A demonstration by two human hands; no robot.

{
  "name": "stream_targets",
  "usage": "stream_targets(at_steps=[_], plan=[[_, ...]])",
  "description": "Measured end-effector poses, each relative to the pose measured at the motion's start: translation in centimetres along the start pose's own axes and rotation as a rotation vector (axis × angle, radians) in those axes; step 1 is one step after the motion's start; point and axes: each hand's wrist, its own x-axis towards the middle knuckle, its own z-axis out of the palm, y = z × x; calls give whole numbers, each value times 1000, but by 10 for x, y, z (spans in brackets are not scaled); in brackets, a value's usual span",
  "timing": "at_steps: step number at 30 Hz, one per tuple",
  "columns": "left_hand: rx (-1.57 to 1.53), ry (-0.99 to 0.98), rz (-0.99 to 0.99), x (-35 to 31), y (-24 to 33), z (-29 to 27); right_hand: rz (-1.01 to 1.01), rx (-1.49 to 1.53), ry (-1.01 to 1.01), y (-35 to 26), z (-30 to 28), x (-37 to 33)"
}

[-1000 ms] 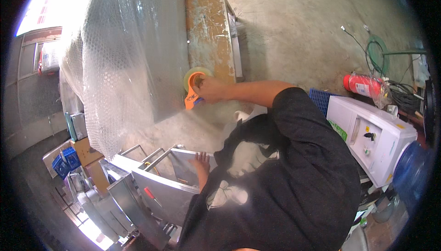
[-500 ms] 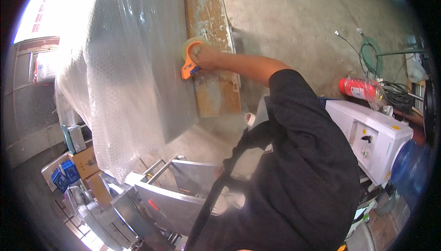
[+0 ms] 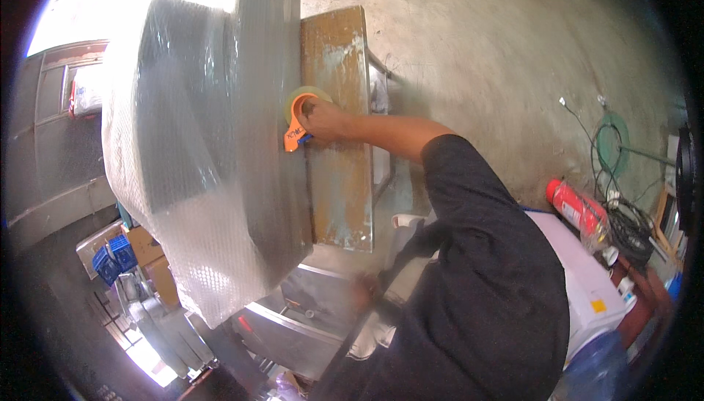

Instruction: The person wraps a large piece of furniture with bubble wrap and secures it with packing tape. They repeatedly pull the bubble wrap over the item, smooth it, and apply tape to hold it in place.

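Observation:
My right hand is closed on the handle of an orange tape dispenser with a roll of clear tape. The dispenser's front end rests at or very near the side of a tall, boxy load in bubble wrap. Under my right forearm lies a worn brown wooden board, its paint scraped and flaking, alongside the wrapped load. Lower down, partly behind a dark strap, shows a smeared patch that appears to be my left hand; its fingers cannot be made out.
Grey metal frames or panels stand below the load. Blue crates and cardboard boxes are at lower left. On the right are a red cylinder, a green hose coil, black cables and a white appliance.
The view has shifted, so the load and board sit lower. My right hand still grips the tape dispenser, now slightly farther down the picture. The blurred left hand shows more.

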Motion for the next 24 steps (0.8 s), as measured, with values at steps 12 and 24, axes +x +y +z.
stream_targets(at_steps=[12,24], plan=[[-113,120,-154,-36,34,155,50,-20,203,175,-14,56],[220,-73,201,25,182,305,-22,107,11,339,-69,96]])
